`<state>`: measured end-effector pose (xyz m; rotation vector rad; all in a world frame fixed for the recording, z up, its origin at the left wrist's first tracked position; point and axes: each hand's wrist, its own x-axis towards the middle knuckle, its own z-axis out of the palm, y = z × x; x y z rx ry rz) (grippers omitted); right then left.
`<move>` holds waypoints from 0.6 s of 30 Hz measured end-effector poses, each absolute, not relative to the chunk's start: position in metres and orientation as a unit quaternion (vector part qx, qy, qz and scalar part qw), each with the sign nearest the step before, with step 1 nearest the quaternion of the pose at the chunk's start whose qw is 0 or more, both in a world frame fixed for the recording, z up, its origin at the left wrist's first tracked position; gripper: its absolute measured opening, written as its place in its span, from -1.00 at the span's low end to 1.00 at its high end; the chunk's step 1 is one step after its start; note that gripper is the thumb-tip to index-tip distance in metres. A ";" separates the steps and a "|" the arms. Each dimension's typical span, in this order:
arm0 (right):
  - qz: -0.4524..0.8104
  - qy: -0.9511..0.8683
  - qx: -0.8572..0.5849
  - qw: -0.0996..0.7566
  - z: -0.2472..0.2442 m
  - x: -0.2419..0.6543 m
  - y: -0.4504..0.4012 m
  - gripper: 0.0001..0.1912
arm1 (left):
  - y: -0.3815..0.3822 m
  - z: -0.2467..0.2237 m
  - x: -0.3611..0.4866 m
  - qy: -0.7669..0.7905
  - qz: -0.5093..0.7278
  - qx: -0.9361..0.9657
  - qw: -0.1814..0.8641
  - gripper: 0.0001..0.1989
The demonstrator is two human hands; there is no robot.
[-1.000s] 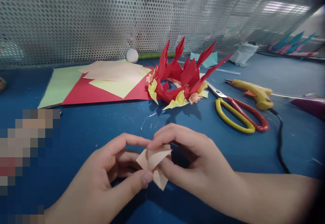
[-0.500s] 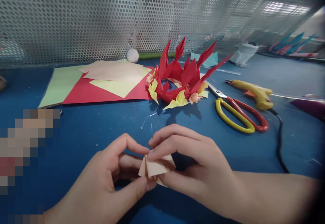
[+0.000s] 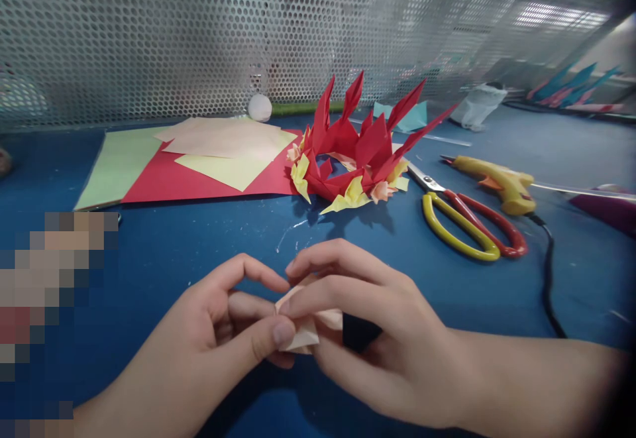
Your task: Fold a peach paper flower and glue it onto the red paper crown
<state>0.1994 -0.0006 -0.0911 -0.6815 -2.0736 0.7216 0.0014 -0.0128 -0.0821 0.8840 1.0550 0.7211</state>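
Low at the front of the blue table, a small piece of folded peach paper (image 3: 304, 335) is pinched between both hands. My left hand (image 3: 223, 332) grips its left edge, the thumb lying on the near face and fingers behind. My right hand (image 3: 377, 332) holds it from the right, with fingers across the top and the thumb underneath. Parts of the folds are hidden by the fingers. Beyond my hands stands a red folded-paper crown (image 3: 370, 143) with tall spikes and yellow and peach paper flowers around its base.
Peach sheets (image 3: 223, 138), a red sheet (image 3: 149, 183) and green sheets (image 3: 122, 163) lie at back left. Scissors (image 3: 462, 226) and a yellow glue gun (image 3: 497, 179) with a black cord (image 3: 548, 279) lie right. A perforated metal screen (image 3: 199, 40) borders the back.
The peach paper has turned in my fingers, and its flared points are now less spread. My left thumb has moved up onto its near face. The crown and tools stay put.
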 end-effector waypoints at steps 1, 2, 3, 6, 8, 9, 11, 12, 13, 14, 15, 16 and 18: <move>0.288 -0.821 -0.273 0.410 -0.090 0.199 0.000 -0.78 | -0.012 -0.083 0.001 0.471 0.328 0.398 0.715 -0.81; 0.295 -0.817 -0.275 0.413 -0.088 0.200 0.000 -0.75 | -0.012 -0.084 0.000 0.470 0.331 0.398 0.715 -0.81; 0.310 -0.808 -0.280 0.416 -0.087 0.200 0.000 -0.72 | -0.012 -0.084 0.000 0.470 0.331 0.400 0.714 -0.79; 0.396 -0.760 -0.303 0.417 -0.085 0.201 0.000 -0.74 | -0.012 -0.084 0.001 0.483 0.322 0.415 0.701 -0.77; 0.469 -0.716 -0.334 0.394 -0.086 0.201 0.000 -0.74 | -0.012 -0.081 0.004 0.504 0.322 0.422 0.681 -0.78; 0.499 -0.698 -0.352 0.373 -0.087 0.200 0.000 -0.74 | -0.013 -0.080 0.005 0.515 0.324 0.423 0.671 -0.78; 0.519 -0.685 -0.386 0.335 -0.088 0.199 0.001 -0.81 | -0.014 -0.077 0.008 0.535 0.324 0.428 0.652 -0.78; 0.509 -0.691 -0.401 0.320 -0.087 0.198 0.001 -0.82 | -0.015 -0.076 0.009 0.542 0.322 0.432 0.645 -0.77; 0.491 -0.701 -0.416 0.309 -0.087 0.197 0.001 -0.77 | -0.016 -0.076 0.010 0.548 0.320 0.435 0.639 -0.77; 0.479 -0.706 -0.428 0.298 -0.087 0.196 0.002 -0.74 | -0.017 -0.076 0.011 0.554 0.318 0.439 0.633 -0.77; 0.481 -0.703 -0.436 0.291 -0.086 0.195 0.002 -0.72 | -0.018 -0.076 0.011 0.556 0.317 0.443 0.627 -0.77; 0.500 -0.691 -0.437 0.286 -0.085 0.194 0.002 -0.74 | -0.018 -0.076 0.011 0.556 0.318 0.448 0.624 -0.77; 0.565 -0.649 -0.421 0.286 -0.085 0.193 0.003 -0.77 | -0.019 -0.077 0.011 0.553 0.320 0.454 0.621 -0.78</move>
